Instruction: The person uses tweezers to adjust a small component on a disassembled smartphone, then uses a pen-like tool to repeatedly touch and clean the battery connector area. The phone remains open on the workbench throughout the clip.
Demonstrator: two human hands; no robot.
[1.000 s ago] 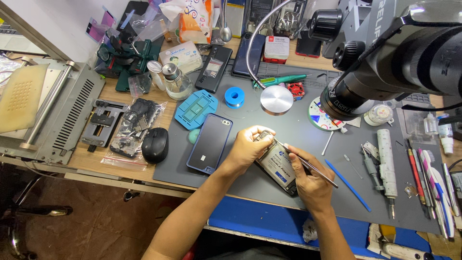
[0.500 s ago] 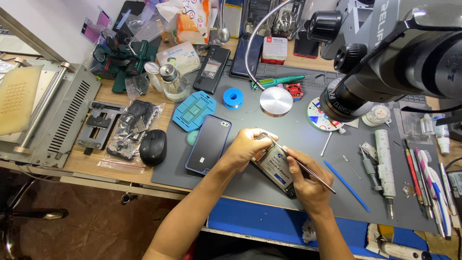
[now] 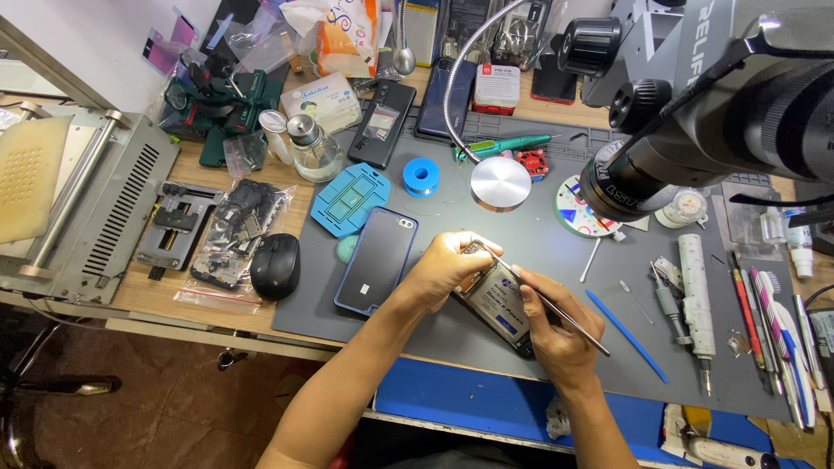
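An opened phone with its battery showing lies on the grey work mat. My left hand grips the phone's upper end. My right hand rests on the phone's lower right side and holds thin metal tweezers, whose tip points at the phone's top near my left fingers. A second phone in a blue case lies face down just left of my left hand.
A microscope hangs over the mat's right side. A round metal lamp head, a blue solder spool, a teal stencil plate and a black mouse lie around. Hand tools line the right edge.
The view has shifted slightly. Both hands stay on the opened phone with the tweezers in much the same place.
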